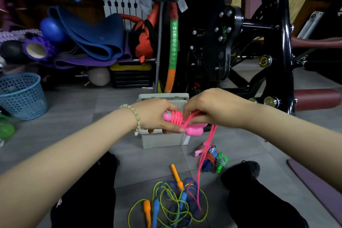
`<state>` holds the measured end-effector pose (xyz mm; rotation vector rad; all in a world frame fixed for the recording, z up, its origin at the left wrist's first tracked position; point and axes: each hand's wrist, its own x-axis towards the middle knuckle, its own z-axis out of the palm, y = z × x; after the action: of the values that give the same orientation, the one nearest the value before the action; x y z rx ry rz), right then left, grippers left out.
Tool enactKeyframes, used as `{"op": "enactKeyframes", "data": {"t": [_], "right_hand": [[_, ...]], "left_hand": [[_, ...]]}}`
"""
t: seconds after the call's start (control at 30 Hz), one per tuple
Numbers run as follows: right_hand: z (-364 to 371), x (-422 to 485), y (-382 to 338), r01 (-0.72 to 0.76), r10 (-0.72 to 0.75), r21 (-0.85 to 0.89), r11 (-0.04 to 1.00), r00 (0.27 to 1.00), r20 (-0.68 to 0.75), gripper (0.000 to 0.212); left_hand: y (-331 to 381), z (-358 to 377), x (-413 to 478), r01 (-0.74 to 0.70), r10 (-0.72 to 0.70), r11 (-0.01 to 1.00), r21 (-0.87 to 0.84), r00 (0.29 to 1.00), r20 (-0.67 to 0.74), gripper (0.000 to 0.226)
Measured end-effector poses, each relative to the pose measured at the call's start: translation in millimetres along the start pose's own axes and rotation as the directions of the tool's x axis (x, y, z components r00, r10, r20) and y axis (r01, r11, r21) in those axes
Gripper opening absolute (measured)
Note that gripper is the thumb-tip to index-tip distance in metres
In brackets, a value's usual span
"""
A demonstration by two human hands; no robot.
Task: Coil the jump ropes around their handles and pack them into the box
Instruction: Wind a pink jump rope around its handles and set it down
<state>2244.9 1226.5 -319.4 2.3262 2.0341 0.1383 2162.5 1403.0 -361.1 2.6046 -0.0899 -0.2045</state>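
My left hand [157,114] grips the pink jump rope handles [193,131], held together over the grey box [162,141]. Several turns of pink cord [176,117] wrap the handles. My right hand [209,109] pinches the loose pink cord just right of the coil. The rest of that cord [203,159] hangs down to the floor. A tangle of yellow and blue ropes [172,201] with orange and blue handles lies on the floor between my legs. Coiled ropes [212,157] in red, blue and green lie right of the box.
A blue mesh basket [22,96] stands at the left. Rolled mats and foam rollers [83,39] pile up behind it. A black exercise machine [259,46] fills the right background. A purple mat edge [318,185] lies at the right.
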Motion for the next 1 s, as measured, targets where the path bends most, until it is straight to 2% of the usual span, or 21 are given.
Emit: {"op": "enactKeyframes", "data": {"t": [0.1, 0.2, 0.27, 0.33, 0.5, 0.63, 0.73, 0.87, 1.0], "right_hand": [[-6.1, 0.2, 4.1, 0.061, -0.06, 0.007, 0.998, 0.994, -0.089, 0.023], [-10.2, 3.1, 8.1, -0.054, 0.07, 0.212, 0.976, 0.995, -0.065, 0.021], [-10.6, 5.9, 9.2, -0.102, 0.13, 0.36, 0.927, 0.99, -0.052, 0.021], [-11.7, 9.7, 9.3, -0.145, 0.186, 0.471, 0.87, 0.982, -0.042, 0.024], [-10.2, 19.1, 12.7, -0.195, 0.254, 0.649, 0.736, 0.967, 0.003, 0.033], [-6.5, 22.0, 15.7, -0.186, 0.267, 0.727, 0.661, 0.964, 0.003, 0.032], [-2.4, 20.4, 17.9, -0.206, 0.247, 0.77, 0.603, 0.967, 0.065, 0.028], [2.9, 18.5, 19.8, -0.217, 0.262, 0.815, 0.538, 0.961, 0.083, 0.033], [11.2, 16.6, 19.9, -0.252, 0.266, 0.848, 0.466, 0.954, 0.137, 0.038]], "left_hand": [[4.0, -5.9, -0.5, -0.039, 0.039, 0.999, -0.026, 0.999, -0.007, 0.031], [7.0, -13.7, -2.9, -0.076, 0.088, 0.989, 0.131, 0.992, -0.088, 0.025], [7.6, -16.0, -3.0, -0.088, 0.123, 0.963, 0.256, 0.985, -0.123, 0.026], [7.8, -16.6, -2.0, -0.089, 0.143, 0.947, 0.309, 0.977, -0.158, 0.028], [9.3, -14.0, -1.6, -0.044, 0.169, 0.928, 0.37, 0.935, -0.313, 0.037], [10.4, -9.5, -2.2, 0.018, 0.134, 0.945, 0.325, 0.889, -0.439, 0.045], [8.7, -9.5, -3.0, -0.007, 0.128, 0.945, 0.328, 0.928, -0.349, 0.057], [5.1, -7.7, -6.0, -0.097, 0.127, 0.987, 0.129, 0.961, -0.247, 0.048], [7.4, -3.9, -7.7, -0.126, 0.162, 0.976, 0.177, 0.966, -0.204, 0.04]]}}
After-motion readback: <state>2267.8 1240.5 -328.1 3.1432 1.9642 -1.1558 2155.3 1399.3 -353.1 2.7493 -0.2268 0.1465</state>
